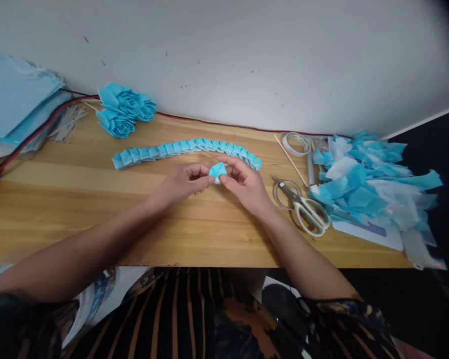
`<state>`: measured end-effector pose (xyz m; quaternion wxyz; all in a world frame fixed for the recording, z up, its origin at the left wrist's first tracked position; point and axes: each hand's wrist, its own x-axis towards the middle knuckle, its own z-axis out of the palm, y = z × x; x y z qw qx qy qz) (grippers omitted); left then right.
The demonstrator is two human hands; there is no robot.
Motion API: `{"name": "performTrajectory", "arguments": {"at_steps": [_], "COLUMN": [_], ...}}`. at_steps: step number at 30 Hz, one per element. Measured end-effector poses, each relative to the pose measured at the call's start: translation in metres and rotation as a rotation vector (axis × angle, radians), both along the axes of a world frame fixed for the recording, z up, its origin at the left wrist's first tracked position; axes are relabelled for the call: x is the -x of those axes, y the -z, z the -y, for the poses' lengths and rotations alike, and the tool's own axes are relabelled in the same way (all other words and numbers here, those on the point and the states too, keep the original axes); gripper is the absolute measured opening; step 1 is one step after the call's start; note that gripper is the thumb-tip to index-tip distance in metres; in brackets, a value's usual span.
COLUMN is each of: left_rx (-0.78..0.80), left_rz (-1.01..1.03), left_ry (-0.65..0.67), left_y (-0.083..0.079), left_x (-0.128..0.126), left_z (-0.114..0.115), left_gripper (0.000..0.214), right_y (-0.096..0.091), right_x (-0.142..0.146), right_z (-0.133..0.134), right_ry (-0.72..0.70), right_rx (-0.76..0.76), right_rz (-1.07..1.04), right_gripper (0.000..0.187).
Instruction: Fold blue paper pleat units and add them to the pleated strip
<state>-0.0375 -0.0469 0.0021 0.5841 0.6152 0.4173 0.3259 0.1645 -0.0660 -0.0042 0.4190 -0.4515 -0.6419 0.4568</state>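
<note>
A small folded piece of light-blue fabric (218,171) is pinched between both hands above the wooden table. My left hand (185,183) grips its left edge with thumb and fingers. On the other side my right hand (245,183) holds it, the thumb at its lower right corner and the fingers behind. Just beyond the hands lies a curved row of overlapping folded blue pieces (172,148). Scissors (309,212) with white handles rest right of my right hand, beside a grey ring (279,194).
Blue fabric roses (123,109) lie at the back left, near stacked blue sheets (18,99) and white strips (68,123). At right are a heap of blue and white scraps (366,184), a tape roll (296,144) and a thin stick (290,159). A red-black cable (217,122) runs along the wall.
</note>
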Motion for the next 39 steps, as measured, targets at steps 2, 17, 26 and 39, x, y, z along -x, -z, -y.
{"name": "performTrajectory", "arguments": {"at_steps": [2, 17, 26, 39], "left_rx": [-0.035, -0.149, -0.057, 0.012], "left_rz": [-0.025, -0.197, -0.090, -0.032], "left_ry": [-0.004, 0.026, 0.012, 0.029], "left_y": [0.000, -0.004, 0.001, 0.001], "left_x": [-0.001, 0.002, 0.000, 0.000], "left_z": [0.002, 0.006, 0.004, 0.006], "left_gripper": [0.026, 0.025, 0.027, 0.026], "right_y": [-0.001, -0.028, -0.012, 0.005], "right_x": [0.001, -0.061, -0.137, -0.128], "right_z": [0.001, 0.002, 0.051, 0.048], "right_ry": [0.004, 0.404, 0.431, 0.489], "right_rx": [0.001, -0.276, -0.292, -0.408], "right_rz": [0.000, 0.299, 1.142, 1.216], "right_gripper": [0.039, 0.030, 0.018, 0.022]}}
